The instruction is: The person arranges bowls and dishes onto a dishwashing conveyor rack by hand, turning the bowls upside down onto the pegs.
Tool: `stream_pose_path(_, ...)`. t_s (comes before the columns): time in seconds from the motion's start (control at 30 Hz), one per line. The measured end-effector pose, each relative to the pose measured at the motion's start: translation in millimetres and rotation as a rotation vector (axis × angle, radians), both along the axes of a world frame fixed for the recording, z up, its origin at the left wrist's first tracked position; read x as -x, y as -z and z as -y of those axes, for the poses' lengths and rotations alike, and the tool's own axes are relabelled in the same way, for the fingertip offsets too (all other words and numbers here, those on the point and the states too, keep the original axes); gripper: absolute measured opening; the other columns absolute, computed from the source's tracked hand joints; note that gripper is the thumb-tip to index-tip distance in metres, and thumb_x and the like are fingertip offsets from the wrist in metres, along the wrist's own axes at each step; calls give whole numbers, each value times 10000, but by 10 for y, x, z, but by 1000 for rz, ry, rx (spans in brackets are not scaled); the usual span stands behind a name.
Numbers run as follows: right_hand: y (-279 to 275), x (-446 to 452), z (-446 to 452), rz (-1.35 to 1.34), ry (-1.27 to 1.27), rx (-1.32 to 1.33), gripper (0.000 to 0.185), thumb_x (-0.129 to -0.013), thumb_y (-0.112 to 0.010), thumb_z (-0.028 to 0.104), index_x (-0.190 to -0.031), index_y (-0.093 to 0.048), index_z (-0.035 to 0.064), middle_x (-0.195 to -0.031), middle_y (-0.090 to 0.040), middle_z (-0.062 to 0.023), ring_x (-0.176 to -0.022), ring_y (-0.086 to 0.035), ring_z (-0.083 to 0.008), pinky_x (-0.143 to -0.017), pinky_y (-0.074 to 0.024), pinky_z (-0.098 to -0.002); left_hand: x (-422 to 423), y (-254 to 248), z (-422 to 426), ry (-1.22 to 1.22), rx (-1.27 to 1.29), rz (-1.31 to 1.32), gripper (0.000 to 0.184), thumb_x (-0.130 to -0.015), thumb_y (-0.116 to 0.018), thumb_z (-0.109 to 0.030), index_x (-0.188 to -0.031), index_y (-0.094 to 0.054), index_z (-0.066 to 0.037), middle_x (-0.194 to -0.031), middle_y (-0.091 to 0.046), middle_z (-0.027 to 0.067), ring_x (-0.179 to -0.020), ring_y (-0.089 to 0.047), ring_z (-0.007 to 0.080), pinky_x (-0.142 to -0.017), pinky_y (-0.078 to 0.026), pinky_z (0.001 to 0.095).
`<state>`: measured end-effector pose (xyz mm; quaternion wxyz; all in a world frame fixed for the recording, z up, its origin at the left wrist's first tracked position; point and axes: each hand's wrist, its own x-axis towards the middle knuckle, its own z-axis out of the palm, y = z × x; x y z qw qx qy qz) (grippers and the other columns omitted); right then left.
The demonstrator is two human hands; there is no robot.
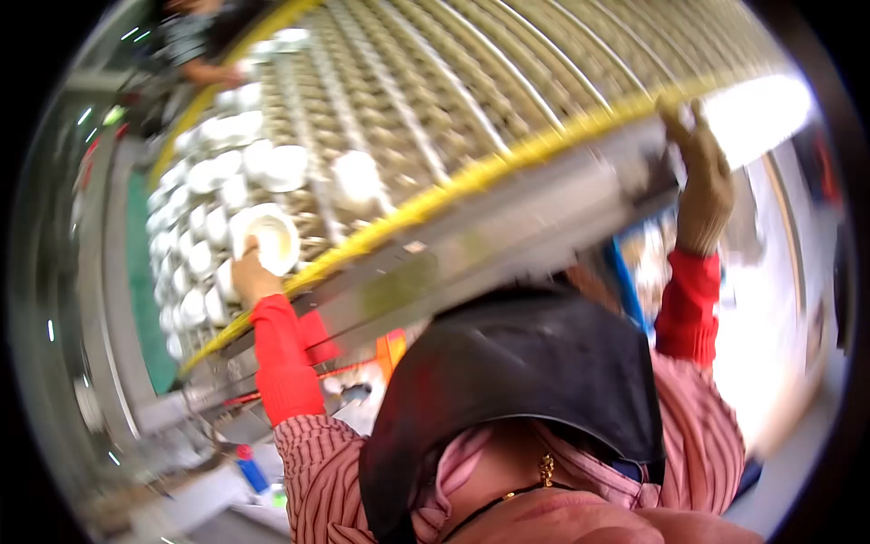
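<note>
My left hand [254, 275], in a tan glove, grips the near rim of a white bowl [277, 238] whose hollow side faces up. Its thumb shows at the bowl's inside; the other fingers are hidden. Around it, many white ceramic-looking pieces [201, 177] crowd the left end of a ribbed conveyor belt [408, 82]. Another white piece [356, 179] lies on the belt to the right. My right hand [702, 168], gloved too, reaches the belt's yellow edge [544, 143] at the right, fingers apart, with nothing visible in them.
A metal side frame [507, 240] runs below the yellow edge, close to my black apron [517, 390]. Across the belt at upper left, another person's arm [207, 72] reaches toward the white pieces. A blue bottle-like item [252, 471] stands lower left. Motion blurs much of the view.
</note>
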<state>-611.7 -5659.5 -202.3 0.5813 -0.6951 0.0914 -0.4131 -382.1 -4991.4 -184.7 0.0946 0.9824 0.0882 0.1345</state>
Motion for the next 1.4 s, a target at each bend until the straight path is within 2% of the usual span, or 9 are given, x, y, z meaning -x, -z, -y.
stream_pose_path(0.1, 423, 712, 579, -59, 383, -93, 536, -1177, -540, 320, -1460, -581, -135, -1393, -756, -225, -1359, -707, -346, -1187, -547, -401, -122, -91, 725, 124, -149, 39, 449, -1155, -561, -327, -1248, -771, 58, -1140, -783, 287, -968, -788, 398, -803, -627, 482)
stream_pose_path(0.23, 1797, 1335, 997, -223, 637, -733, 341, -1098, -587, 279, -1112, -740, -25, -1005, -806, -145, -912, -772, -240, -830, -601, -346, -468, 25, 1493, 314, -538, 135, 361, -1004, -644, -95, -1335, -769, -25, -1310, -749, 257, -1120, -702, 478, -1041, -563, 511)
stream_pose_path(0.33, 2914, 1679, 543, -974, 355, -294, 323, -1058, -625, 339, -1007, -750, 45, -842, -726, -94, -714, -641, -183, -680, -513, -333, -471, 61, 1851, 465, -728, 215, 399, -916, -668, -22, -1298, -782, -32, -1362, -760, 147, -1360, -629, 406, -1132, -548, 449)
stream_pose_path(0.43, 3417, 1526, -257, -1201, 52, -991, 459, -1096, -595, 496, -1023, -747, 69, -897, -749, -94, -720, -637, -191, -704, -538, -337, -413, 165, 1962, 577, -159, 190, 348, -963, -693, -58, -1299, -771, -12, -1362, -743, 155, -1310, -668, 359, -1103, -575, 413)
stream_pose_path(0.6, 4351, 1186, -1685, -1317, -125, -729, 476, -1101, -587, 545, -1099, -747, 97, -978, -762, -95, -811, -684, -223, -776, -585, -382, -3, 66, 2533, 414, 552, 169, 318, -979, -701, -58, -1280, -762, 23, -1233, -748, 172, -1181, -728, 340, -1016, -619, 410)
stream_pose_path(0.67, 4551, 1006, -1956, -1393, -195, -535, 458, -1097, -592, 529, -1098, -749, 100, -982, -763, -98, -824, -687, -229, -782, -585, -387, -103, 84, 2274, 768, -185, 331, 321, -898, -742, -62, -1211, -779, -4, -1227, -764, 183, -1078, -739, 401, -962, -620, 455)
stream_pose_path(0.7, 4732, 985, -2047, -1424, -219, -466, 448, -1094, -594, 522, -1098, -750, 101, -984, -764, -99, -830, -689, -231, -784, -585, -389, -85, 53, 2282, 748, -169, 345, 300, -904, -740, -70, -1195, -781, -9, -1257, -763, 182, -1096, -735, 399, -970, -613, 452)
stream_pose_path(1.03, 5188, 1030, -1842, -1630, -237, -226, 357, -1072, -618, 443, -1093, -759, 115, -1005, -768, -112, -896, -704, -259, -811, -587, -413, 88, -235, 2779, 424, 684, 155, 280, -1073, -668, -120, -1321, -762, -31, -1400, -751, 97, -1171, -745, 229, -992, -583, 324)
stream_pose_path(1.4, 5307, 1308, -1384, -1657, -224, -134, 260, -1047, -645, 356, -1088, -769, 131, -1027, -773, -127, -968, -720, -290, -841, -589, -439, 80, -218, 2922, 440, 483, 156, 272, -1096, -691, -168, -1334, -778, -68, -1325, -786, 73, -1086, -738, 146, -930, -587, 288)
